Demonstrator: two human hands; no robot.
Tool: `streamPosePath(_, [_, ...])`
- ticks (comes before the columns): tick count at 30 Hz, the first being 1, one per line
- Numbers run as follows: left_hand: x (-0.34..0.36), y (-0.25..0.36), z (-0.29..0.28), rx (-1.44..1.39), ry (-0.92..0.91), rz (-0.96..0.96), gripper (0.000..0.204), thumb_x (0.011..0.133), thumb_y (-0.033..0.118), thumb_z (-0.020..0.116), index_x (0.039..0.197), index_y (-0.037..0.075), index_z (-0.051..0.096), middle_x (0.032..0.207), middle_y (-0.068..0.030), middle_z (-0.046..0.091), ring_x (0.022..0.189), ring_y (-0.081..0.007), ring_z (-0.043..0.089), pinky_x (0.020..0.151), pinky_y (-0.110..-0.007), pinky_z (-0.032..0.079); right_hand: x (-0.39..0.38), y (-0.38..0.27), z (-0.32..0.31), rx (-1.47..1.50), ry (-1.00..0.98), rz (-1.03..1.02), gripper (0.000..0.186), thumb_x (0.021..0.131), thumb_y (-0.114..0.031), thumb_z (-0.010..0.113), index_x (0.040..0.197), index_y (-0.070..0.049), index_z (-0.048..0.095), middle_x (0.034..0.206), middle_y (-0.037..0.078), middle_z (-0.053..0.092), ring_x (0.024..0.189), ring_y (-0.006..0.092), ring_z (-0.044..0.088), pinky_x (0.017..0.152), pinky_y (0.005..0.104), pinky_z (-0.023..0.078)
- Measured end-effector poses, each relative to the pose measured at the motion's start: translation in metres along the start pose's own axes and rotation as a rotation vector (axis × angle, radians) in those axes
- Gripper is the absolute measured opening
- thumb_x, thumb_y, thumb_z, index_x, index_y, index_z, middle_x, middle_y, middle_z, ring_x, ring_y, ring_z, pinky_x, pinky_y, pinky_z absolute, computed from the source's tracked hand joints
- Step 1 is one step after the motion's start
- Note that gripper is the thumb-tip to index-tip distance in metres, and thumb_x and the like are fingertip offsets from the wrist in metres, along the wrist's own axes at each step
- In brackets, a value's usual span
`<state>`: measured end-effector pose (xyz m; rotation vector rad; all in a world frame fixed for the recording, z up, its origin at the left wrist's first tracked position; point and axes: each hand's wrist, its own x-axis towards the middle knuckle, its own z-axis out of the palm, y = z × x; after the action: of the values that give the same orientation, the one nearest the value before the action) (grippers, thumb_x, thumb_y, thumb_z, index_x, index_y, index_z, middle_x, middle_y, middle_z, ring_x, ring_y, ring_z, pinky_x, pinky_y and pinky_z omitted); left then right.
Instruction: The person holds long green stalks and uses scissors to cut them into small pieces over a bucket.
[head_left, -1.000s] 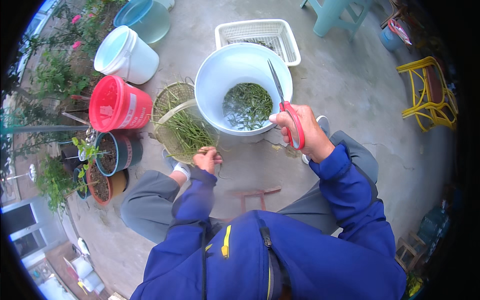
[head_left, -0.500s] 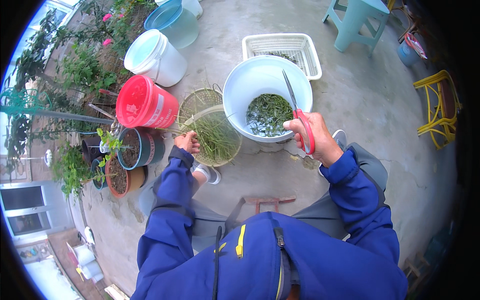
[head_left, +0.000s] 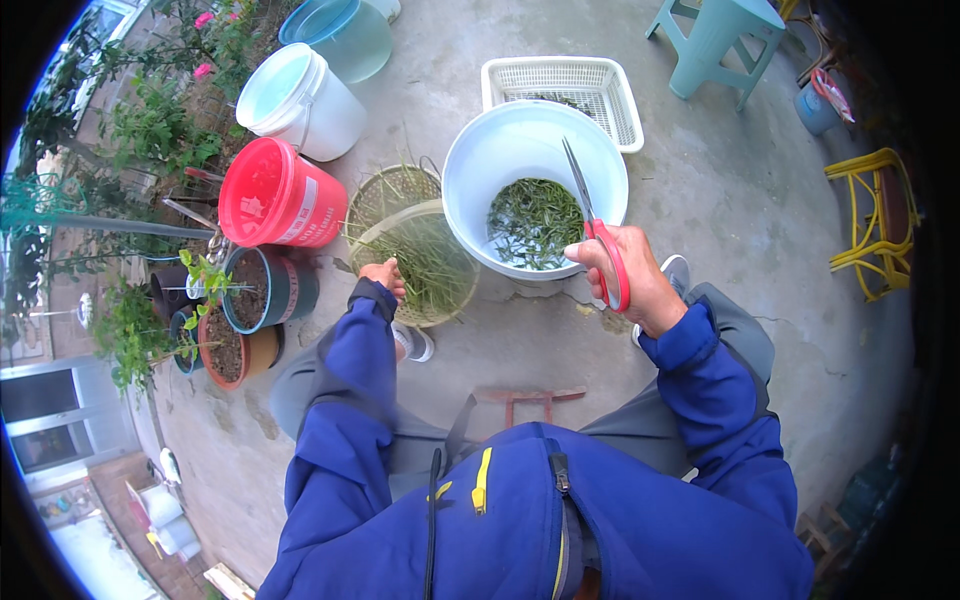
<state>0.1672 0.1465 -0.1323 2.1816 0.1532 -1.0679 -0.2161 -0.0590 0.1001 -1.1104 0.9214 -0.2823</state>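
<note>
My right hand (head_left: 635,275) grips a pair of scissors (head_left: 600,236) by the red handles. Its slim metal blades point up over the right part of a white bucket (head_left: 466,190), and look nearly closed. Short cut green pieces (head_left: 535,222) lie on the bottom of that bucket. To its left, my left hand (head_left: 384,278) is at the near left rim of a round mesh basket (head_left: 455,302) of long green grassy stalks (head_left: 425,262). The fingers look curled; whether a stalk is between them is too small to make out.
A white slotted basket (head_left: 625,105) stands behind the bucket. Left are a red bucket (head_left: 310,205), a white pail (head_left: 335,115), a blue-rimmed tub (head_left: 350,50) and plant pots (head_left: 300,290). A light-blue stool (head_left: 715,45) and yellow-framed chair (head_left: 868,225) stand right.
My left hand has shifted slightly up and its thumb now shows on the basket side. My right hand keeps the scissors in nearly the same place. The view has tilted a little.
</note>
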Motion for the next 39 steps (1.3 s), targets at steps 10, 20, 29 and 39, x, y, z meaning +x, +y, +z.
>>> streamPosePath(10, [-0.029, 0.032, 0.076, -0.016, 0.031, 0.824, 0.021, 0.097, 0.022, 0.06, 0.089, 0.002, 0.064, 0.066, -0.0025, 0.056, 0.054, -0.014, 0.056, 0.049, -0.029, 0.047, -0.006, -0.003, 0.002, -0.089, 0.034, 0.032, 0.02, 0.085, -0.016, 0.068, 0.077, -0.002, 0.057, 0.06, 0.0, 0.05, 0.048, 0.0067, 0.047, 0.043, 0.0235, 0.038])
streamPosePath(20, [0.004, 0.044, 0.096, 1.259, -0.042, 1.086, 0.013, 0.09, 0.011, 0.05, 0.096, 0.006, 0.06, 0.106, -0.0201, 0.061, 0.097, -0.0414, 0.064, 0.081, -0.051, 0.052, 0.01, 0.012, -0.001, -0.075, 0.066, 0.057, 0.024, 0.084, -0.018, 0.068, 0.071, -0.003, 0.056, 0.056, 0.0, 0.05, 0.048, 0.0082, 0.048, 0.044, 0.025, 0.037])
streamPosePath(29, [-0.029, 0.063, 0.084, 1.345, -0.156, 1.358, 0.015, 0.085, 0.007, 0.054, 0.098, 0.005, 0.063, 0.099, -0.0146, 0.057, 0.096, -0.0337, 0.061, 0.077, -0.045, 0.054, 0.01, 0.009, 0.002, -0.069, 0.098, 0.089, 0.022, 0.083, -0.018, 0.073, 0.074, -0.001, 0.06, 0.057, 0.001, 0.051, 0.047, 0.0091, 0.049, 0.044, 0.0256, 0.038])
streamPosePath(39, [-0.145, 0.108, 0.005, 1.192, -0.109, 1.634, 0.017, 0.082, 0.007, 0.053, 0.098, 0.006, 0.057, 0.089, -0.0128, 0.058, 0.088, -0.0333, 0.062, 0.069, -0.044, 0.052, 0.007, -0.002, -0.018, 0.051, 0.192, 0.01, 0.023, 0.081, -0.018, 0.075, 0.074, -0.003, 0.059, 0.06, 0.002, 0.05, 0.046, 0.0104, 0.048, 0.041, 0.0253, 0.038])
